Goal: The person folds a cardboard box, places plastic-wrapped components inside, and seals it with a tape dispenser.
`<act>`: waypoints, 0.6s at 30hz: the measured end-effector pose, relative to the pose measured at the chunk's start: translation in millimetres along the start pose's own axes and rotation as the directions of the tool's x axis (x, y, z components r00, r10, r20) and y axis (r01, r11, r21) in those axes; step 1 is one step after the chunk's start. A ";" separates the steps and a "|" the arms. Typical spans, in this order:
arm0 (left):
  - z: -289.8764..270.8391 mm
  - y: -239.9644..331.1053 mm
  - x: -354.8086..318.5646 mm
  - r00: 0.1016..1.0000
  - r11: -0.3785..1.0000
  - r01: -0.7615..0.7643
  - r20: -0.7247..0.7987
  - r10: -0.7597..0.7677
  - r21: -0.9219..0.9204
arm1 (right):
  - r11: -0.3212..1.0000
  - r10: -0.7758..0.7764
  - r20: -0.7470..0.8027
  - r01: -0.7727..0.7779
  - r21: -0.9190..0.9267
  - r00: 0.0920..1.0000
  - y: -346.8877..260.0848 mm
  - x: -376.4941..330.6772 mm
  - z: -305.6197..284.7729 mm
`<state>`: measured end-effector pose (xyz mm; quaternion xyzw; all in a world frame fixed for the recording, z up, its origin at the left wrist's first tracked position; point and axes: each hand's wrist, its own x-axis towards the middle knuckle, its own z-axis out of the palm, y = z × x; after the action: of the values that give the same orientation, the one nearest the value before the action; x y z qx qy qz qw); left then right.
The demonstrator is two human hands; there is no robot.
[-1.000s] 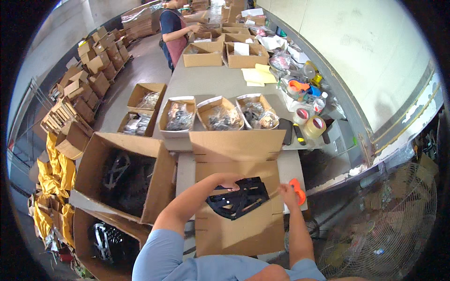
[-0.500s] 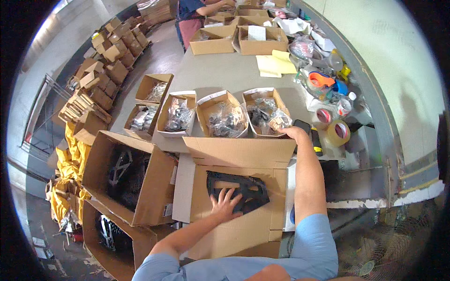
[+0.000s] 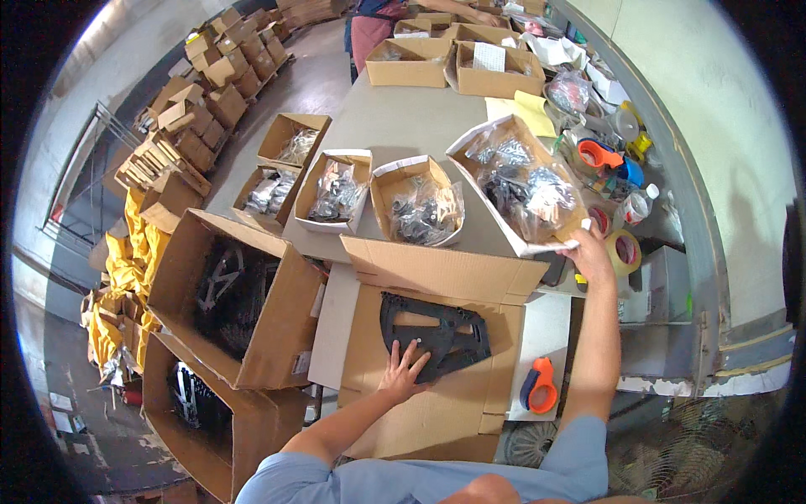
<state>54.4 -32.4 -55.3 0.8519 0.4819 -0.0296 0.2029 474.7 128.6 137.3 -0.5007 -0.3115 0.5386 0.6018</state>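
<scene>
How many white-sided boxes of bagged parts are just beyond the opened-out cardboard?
3: the left box, the middle box and the right box, held at a corner by the right hand.

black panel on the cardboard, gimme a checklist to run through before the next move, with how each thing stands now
1. Black panel lying on the cardboard: ok.
2. Left hand on the black panel: ok, fingers spread over its near edge.
3. Right hand free: not ok, it holds the white-sided box by a near corner.
4. White-sided box fully supported by the table: cannot tell.
5. Orange-and-blue tool clear of the black panel: ok, apart to its right.
</scene>
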 end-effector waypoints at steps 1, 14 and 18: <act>-3.3 0.8 2.5 0.999 0.998 0.020 -0.027 -0.021 -0.063 | 1.000 -0.004 0.023 0.004 -0.014 1.000 -9.9 -13.2 -2.4; -31.0 -25.8 -9.6 0.735 0.850 -0.346 -0.678 -0.018 -0.398 | 0.925 0.065 0.294 0.053 -0.376 0.953 113.2 -135.7 39.4; -12.1 -24.9 -11.0 0.901 0.866 -0.099 -0.414 -0.131 -0.489 | 0.637 -0.155 0.370 0.379 -0.671 0.916 127.9 -173.7 75.8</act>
<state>26.1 -25.5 -49.5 0.7510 0.5129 0.2846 0.3032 323.1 -28.4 69.0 -0.5656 -0.6523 0.3376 0.3750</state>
